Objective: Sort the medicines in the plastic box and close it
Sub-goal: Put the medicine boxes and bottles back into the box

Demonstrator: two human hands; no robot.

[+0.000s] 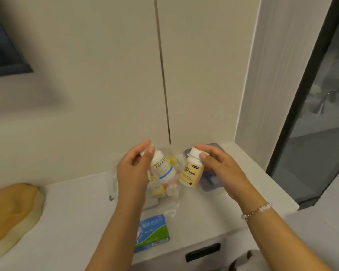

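My left hand [132, 173] grips a white pill bottle [162, 167] with a blue-striped label by its cap. A cream-yellow pill bottle [191, 170] with a white cap is held at the top by my right hand [221, 169]. Both bottles hang tilted above a clear plastic box [111, 184] on the white counter. Inside the box lie several small medicine packs [159, 189], yellow and white. A blue-tinted plastic lid [211, 181] lies behind the right hand, partly hidden.
A blue-and-green medicine carton [153, 232] lies on the white counter [76, 212] in front of the box. A wooden board [10, 214] sits at the left. White cupboard doors rise behind. A dark drawer handle [203, 251] is below the counter edge.
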